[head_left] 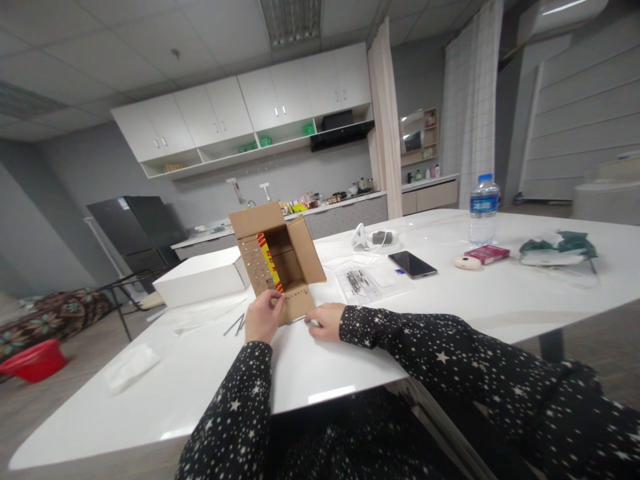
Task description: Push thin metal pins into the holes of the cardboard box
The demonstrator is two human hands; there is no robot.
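Note:
A brown cardboard box (294, 257) stands tilted on the white table, its flaps spread and its dark inside facing me. Down its left flap runs a yellow-and-red printed strip (270, 263). My left hand (264, 316) is closed at the lower end of this flap, thumb and forefinger pinched by the strip's end. Resting on the table at the front flap's lower right corner, my right hand (327, 321) has its fingers extended and slightly apart, the tips touching the flap's edge.
Left of the box lie a white carton (200, 283), thin dark sticks (235, 325) and crumpled white plastic (133, 367). To the right are a clear packet (357, 283), a phone (413, 264), a small white fan (360, 237), a water bottle (483, 213) and a red pack (487, 254).

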